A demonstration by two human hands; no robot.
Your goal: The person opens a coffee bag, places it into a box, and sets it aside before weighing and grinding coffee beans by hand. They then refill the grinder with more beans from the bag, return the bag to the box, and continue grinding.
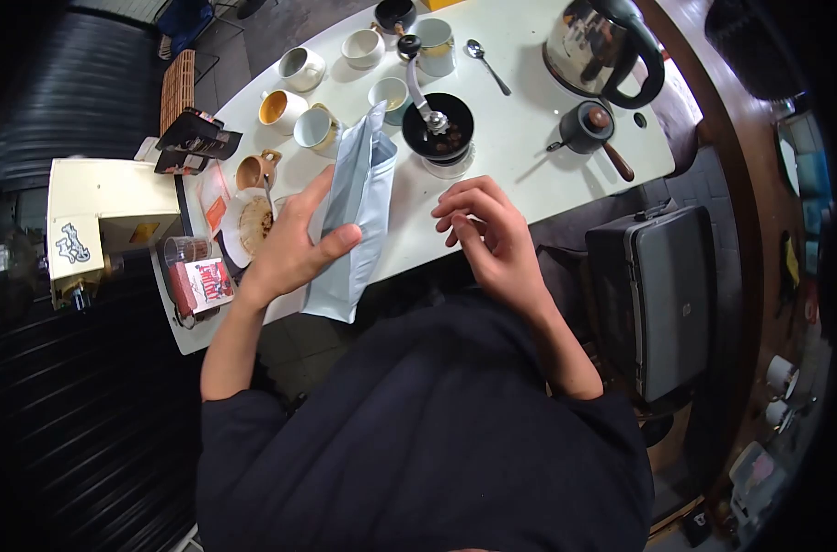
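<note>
My left hand (299, 241) is wrapped round a light blue foil pouch (356, 212), its thumb across the near face. The pouch stands tilted at the table's front edge, with its top beside the coffee grinder. That manual coffee grinder (416, 133) has a black bowl, a metal crank (422, 87) with a dark knob, and a clear base. Some brown beans (449, 141) lie in the bowl. My right hand (488, 225) hovers just in front of the grinder, fingers loosely curled and apart, with nothing visible in them.
Several cups, including a white mug (301, 69), stand behind and left of the pouch. A spoon (488, 67), a glass kettle (591, 46) and a small dark pot (588, 127) are at the right. Left are a plate (237, 241) and a cream box (105, 198). A hard case (662, 294) stands right.
</note>
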